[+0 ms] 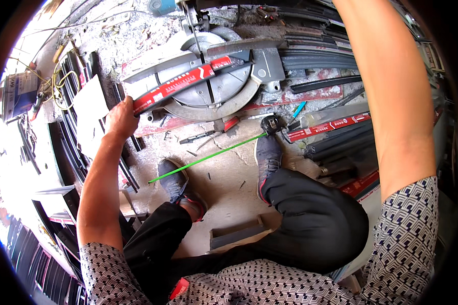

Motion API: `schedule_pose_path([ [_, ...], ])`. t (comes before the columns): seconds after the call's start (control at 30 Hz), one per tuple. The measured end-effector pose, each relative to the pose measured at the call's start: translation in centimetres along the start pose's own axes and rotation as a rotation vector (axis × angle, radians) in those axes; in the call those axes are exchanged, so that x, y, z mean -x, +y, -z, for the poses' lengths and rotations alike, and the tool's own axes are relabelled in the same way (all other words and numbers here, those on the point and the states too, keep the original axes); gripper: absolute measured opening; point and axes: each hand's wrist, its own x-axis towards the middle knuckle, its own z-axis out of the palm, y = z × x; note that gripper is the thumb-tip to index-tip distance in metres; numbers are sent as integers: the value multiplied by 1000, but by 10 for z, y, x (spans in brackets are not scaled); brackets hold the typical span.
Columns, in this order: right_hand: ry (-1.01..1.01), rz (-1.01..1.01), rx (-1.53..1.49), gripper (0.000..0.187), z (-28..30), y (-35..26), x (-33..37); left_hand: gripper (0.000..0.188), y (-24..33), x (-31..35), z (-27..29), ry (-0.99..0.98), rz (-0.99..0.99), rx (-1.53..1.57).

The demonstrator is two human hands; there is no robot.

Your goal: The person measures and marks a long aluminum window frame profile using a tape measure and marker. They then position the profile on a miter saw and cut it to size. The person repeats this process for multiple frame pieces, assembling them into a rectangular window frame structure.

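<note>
My left hand (121, 120) is closed round the near end of a dark profile strip (180, 83) with red printed film on it. The strip lies slantwise across the round grey table (231, 91) of a mitre saw, its far end by the saw's fence (247, 47). Above the table, the saw's upper part is cut off by the top edge of the picture. My right forearm (392, 101) reaches up past the top edge, so my right hand is out of sight.
A tape measure (273, 123) with its green blade (208, 159) pulled out lies across my shoes. Dark profiles (318, 58) are stacked right of the saw, and more lean at the left (68, 137). A blue marker (299, 109) and offcuts lie nearby.
</note>
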Motion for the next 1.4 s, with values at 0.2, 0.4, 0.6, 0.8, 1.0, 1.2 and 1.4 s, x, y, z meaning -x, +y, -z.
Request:
schedule_pose_path([
  [0.2,-123,-70,-68,17,14,5,-35,34,28,45,10,-58,-38,18],
  [0.4,-31,-207,-115,23,0,-25,-6,33,8,93,13,-119,85,88],
  [0.6,-57,-256,-311,35,19,17,-7,32,13,129,52,-233,79,56],
  [0.8,621,65,373,33,9,104,55,30,10,156,81,-253,61,-35],
  [1.0,-221,78,651,41,-36,206,215,26,18,186,120,-278,113,11],
  [1.2,-458,70,871,74,-60,244,238,29,42,199,148,-390,136,-29],
  [1.4,-543,186,1007,40,-66,241,238,32,61,217,172,-403,189,-59],
])
